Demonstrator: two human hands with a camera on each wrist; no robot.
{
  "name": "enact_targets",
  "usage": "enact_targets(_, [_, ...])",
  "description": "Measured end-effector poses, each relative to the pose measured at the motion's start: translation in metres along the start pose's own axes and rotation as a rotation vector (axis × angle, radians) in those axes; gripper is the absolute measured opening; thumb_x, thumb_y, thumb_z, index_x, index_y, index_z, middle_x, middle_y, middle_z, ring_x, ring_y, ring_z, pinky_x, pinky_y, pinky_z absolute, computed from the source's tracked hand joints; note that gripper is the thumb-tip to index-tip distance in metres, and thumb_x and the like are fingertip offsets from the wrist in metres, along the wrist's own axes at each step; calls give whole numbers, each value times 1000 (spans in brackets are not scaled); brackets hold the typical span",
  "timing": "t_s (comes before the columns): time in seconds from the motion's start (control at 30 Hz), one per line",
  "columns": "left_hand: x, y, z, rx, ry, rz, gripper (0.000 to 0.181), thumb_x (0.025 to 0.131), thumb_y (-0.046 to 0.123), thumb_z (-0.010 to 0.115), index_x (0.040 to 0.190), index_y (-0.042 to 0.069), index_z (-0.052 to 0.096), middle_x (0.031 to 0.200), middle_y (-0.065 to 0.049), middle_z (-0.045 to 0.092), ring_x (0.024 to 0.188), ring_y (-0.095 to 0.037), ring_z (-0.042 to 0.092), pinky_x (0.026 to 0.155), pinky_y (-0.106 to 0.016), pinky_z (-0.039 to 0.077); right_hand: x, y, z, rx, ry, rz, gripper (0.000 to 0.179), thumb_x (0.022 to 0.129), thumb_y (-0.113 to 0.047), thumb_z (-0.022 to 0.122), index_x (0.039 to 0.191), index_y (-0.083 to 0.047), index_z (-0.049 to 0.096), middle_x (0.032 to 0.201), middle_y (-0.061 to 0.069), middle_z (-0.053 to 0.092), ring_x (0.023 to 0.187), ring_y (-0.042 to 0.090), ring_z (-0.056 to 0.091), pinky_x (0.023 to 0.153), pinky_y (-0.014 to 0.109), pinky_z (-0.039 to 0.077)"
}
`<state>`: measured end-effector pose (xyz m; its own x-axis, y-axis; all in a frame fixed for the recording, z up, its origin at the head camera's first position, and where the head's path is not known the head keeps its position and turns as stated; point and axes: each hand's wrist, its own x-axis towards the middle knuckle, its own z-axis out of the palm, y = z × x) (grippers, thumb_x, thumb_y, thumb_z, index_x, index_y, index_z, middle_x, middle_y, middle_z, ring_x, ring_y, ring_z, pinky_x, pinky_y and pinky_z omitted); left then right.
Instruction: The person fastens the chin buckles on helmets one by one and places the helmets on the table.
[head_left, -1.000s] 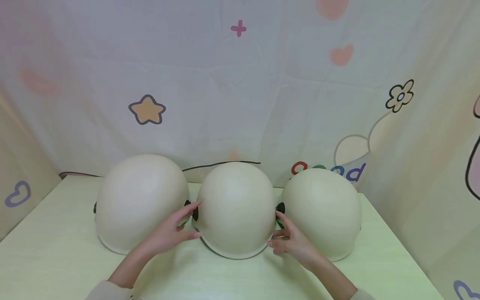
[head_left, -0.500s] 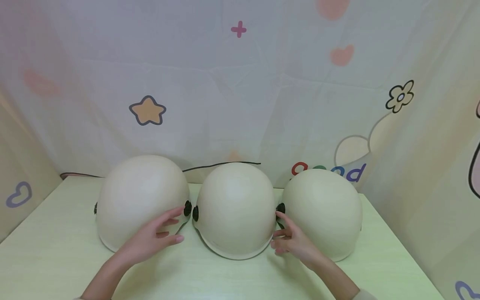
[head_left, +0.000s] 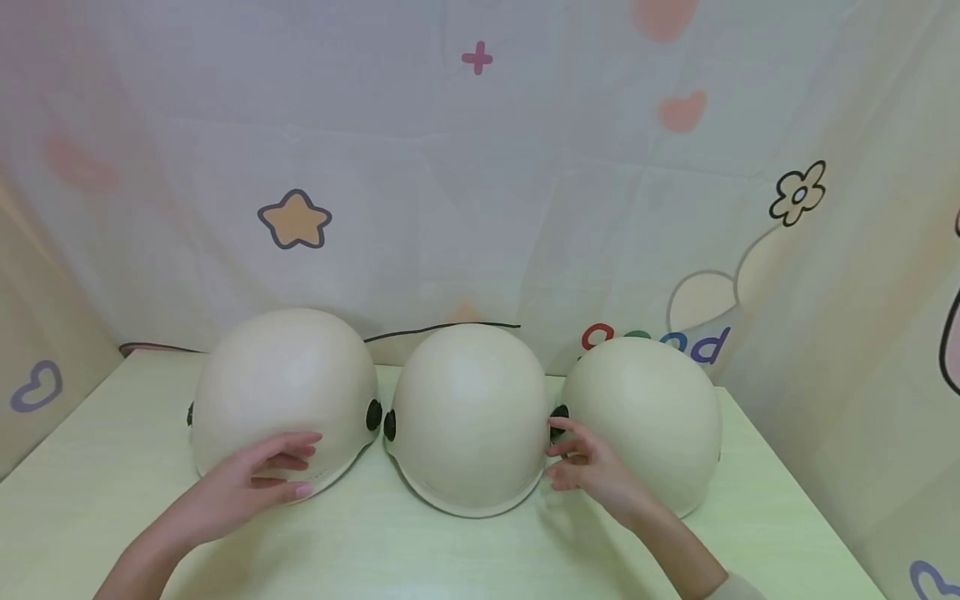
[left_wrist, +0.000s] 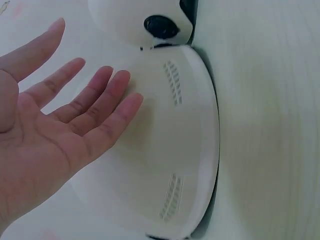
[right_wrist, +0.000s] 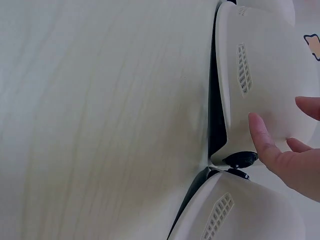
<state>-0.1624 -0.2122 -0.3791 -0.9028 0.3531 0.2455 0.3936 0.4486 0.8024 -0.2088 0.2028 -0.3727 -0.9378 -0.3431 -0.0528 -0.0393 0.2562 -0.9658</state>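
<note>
Three cream helmets stand side by side on the table: a left helmet (head_left: 288, 375), a middle helmet (head_left: 472, 408) and a right helmet (head_left: 652, 417). My left hand (head_left: 240, 492) is in front of the left helmet, fingers spread and relaxed, holding nothing. In the left wrist view, its palm shows beside that helmet's vented shell (left_wrist: 175, 135). My right hand (head_left: 592, 471) is at the gap between the middle and right helmets, fingertips close to the middle helmet's right side. The right wrist view has its fingers (right_wrist: 265, 137) loosely bent over the middle helmet's shell (right_wrist: 270, 65), gripping nothing.
Black round side knobs (head_left: 374, 415) sit where neighbouring helmets nearly meet. The pale wood-grain table (head_left: 405, 558) extends in front of the row. A printed cloth backdrop (head_left: 420, 192) hangs directly behind the helmets and along both sides.
My left hand has moved away from the middle helmet, leftward and down, to the front of the left helmet. My right hand has barely shifted. All the helmets stay in place.
</note>
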Motion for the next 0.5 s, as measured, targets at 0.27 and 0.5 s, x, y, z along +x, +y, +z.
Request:
enact_targets(0.27, [-16, -17, -20, 76, 67, 7, 40, 85, 15, 66, 121, 6, 51, 115, -7, 56, 99, 0, 53, 76, -23, 48, -2, -7, 2, -21, 10, 9, 58, 85, 2, 55, 138, 1, 30, 111, 24, 49, 92, 33, 55, 77, 38, 52])
enact_targets(0.5, [-28, -33, -39, 121, 145, -13, 45, 84, 8, 66, 126, 6, 48, 107, 5, 58, 94, 3, 53, 69, -19, 48, -3, -16, 5, -48, -18, -25, 59, 86, -3, 59, 138, -2, 31, 107, 23, 52, 93, 33, 56, 78, 37, 51])
